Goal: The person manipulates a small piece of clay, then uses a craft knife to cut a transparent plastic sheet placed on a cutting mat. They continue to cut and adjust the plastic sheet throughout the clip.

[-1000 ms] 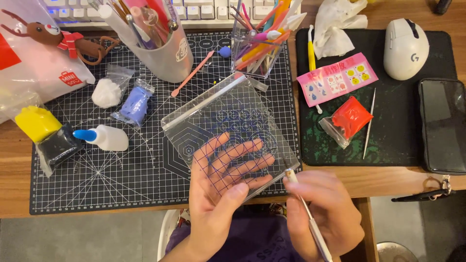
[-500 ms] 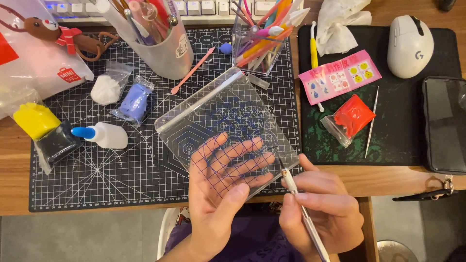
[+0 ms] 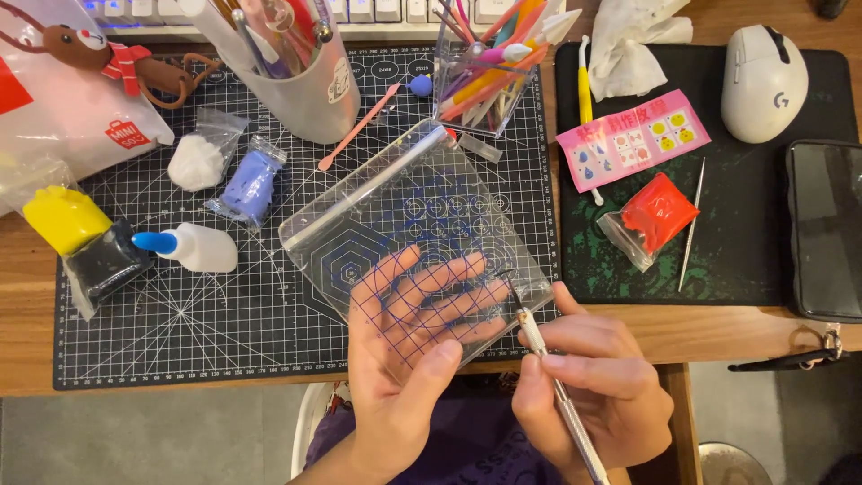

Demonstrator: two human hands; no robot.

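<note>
**A:** I'm on the head view now. My left hand (image 3: 422, 346) lies flat, palm up, under the clear gridded sheet (image 3: 417, 229), fingers spread and showing through the plastic. That grip is released: it props the sheet from beneath, thumb curling up at the near edge.

**B:** And the other side?

**A:** My right hand (image 3: 588, 386) is clenched on a thin metal tool (image 3: 557, 391), pen-style. The shaft runs from my lower right up toward the upper left, and the fine tip comes right to the near right corner of the sheet. Touching or just shy of it, I can't tell.

**B:** So where does the sheet lie from the tool?

**A:** Up and to the left of the tip. The sheet sits diagonally over the cutting mat (image 3: 180, 314), its thick rail edge running from near left to far right; the near corner overhangs the bench (image 3: 718, 332) edge. The right hand is the nearer one to that corner.

**B:** Anything hidden?

**A:** The tool's tail runs out of frame at the bottom. The tip is too fine to make out. Just beside, a red clay bag (image 3: 654, 218) and a needle tool (image 3: 690, 224) rest on the dark pad.
</note>
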